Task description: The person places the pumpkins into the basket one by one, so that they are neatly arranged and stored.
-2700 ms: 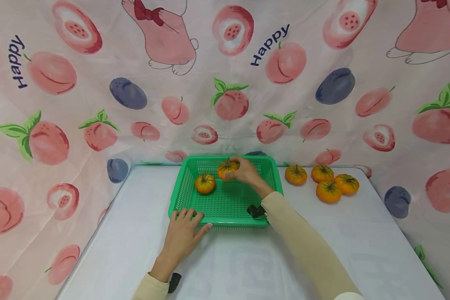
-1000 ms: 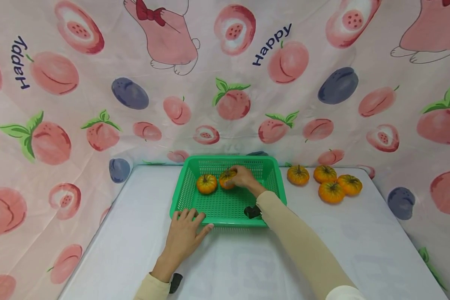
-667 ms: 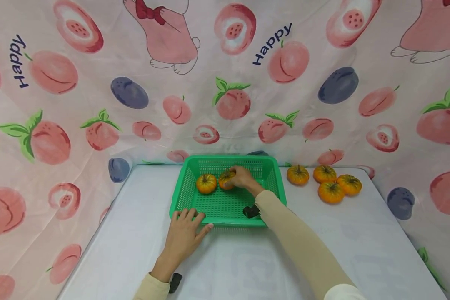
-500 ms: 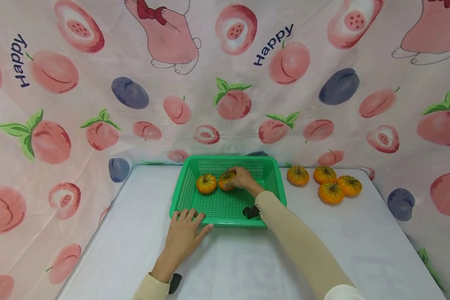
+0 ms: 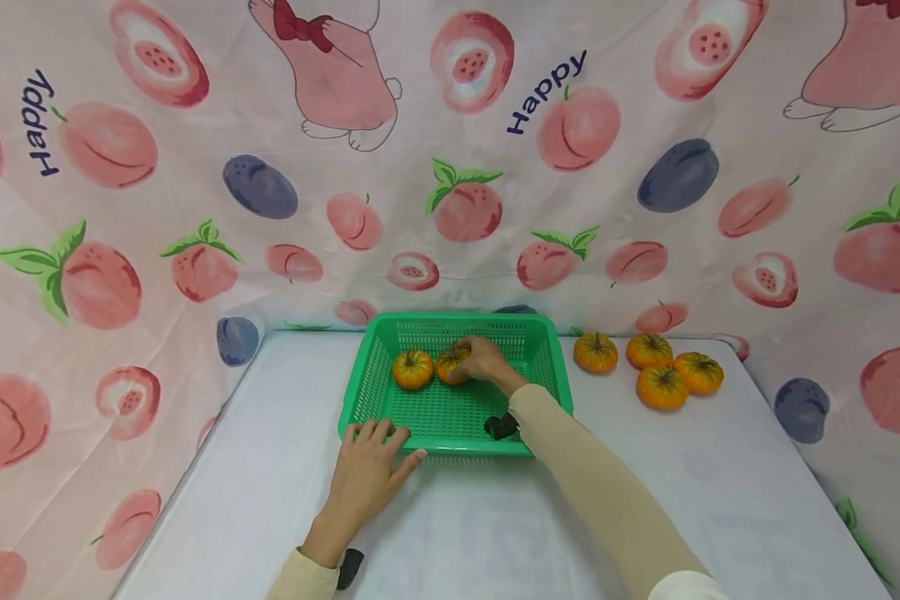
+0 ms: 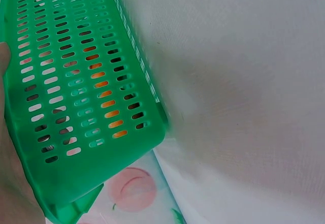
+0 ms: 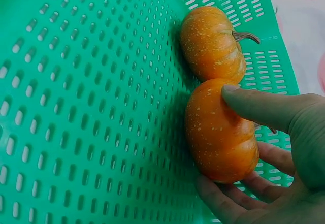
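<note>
Your basket (image 5: 465, 448) was plastic, smooth w/ a slight gloss on its rim. The pumpkins (image 7: 216, 137) showed you smooth, semi-gloss skin; one stem (image 7: 247, 36) looked dry, woody & matt. Your R sleeve (image 5: 592, 475) was matt cloth, tbl cover (image 5: 720, 483) matt fabric, bkgd sheet (image 5: 622, 50) smooth w/ faint sheen.

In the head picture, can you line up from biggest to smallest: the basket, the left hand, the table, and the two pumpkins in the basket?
1. table
2. basket
3. left hand
4. free pumpkin and held pumpkin: they look alike, and the right hand partly covers one, so I can't rank those.
</note>
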`<state>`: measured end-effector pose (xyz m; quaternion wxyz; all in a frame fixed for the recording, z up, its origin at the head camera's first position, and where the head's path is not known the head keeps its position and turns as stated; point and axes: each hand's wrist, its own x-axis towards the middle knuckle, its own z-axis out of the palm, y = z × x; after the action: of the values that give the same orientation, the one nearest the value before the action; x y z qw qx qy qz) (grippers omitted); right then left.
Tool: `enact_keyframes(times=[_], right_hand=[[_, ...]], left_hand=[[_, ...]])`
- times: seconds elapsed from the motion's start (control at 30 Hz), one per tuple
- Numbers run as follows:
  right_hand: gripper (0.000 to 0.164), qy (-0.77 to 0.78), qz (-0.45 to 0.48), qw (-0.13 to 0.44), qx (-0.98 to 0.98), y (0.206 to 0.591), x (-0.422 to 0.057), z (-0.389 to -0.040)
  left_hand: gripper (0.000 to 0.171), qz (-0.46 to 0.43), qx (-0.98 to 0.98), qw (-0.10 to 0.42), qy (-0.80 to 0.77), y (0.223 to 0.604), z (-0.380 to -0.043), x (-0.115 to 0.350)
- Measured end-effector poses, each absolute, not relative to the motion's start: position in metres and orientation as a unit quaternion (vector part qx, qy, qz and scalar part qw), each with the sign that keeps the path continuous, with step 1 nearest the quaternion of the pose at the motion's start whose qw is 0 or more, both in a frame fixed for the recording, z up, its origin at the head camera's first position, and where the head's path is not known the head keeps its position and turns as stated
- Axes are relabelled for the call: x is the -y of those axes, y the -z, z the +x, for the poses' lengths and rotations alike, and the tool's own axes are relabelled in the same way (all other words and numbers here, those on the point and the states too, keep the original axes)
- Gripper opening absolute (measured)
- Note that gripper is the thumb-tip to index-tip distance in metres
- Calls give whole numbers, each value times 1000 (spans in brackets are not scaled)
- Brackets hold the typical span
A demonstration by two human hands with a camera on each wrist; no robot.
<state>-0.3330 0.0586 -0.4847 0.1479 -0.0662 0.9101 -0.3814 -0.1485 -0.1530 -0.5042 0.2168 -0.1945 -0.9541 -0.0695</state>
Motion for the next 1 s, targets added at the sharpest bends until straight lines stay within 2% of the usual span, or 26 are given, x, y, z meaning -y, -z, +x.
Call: enact_keyframes(times=[0.63, 1.0], right_hand=[[70, 377, -73, 162, -909, 480, -57, -331], [72, 372, -105, 144, -911, 465, -60, -330]], left_hand=[[37, -198, 954, 212, 72, 503, -147, 154], [39, -197, 955, 210, 69, 504, -148, 154]])
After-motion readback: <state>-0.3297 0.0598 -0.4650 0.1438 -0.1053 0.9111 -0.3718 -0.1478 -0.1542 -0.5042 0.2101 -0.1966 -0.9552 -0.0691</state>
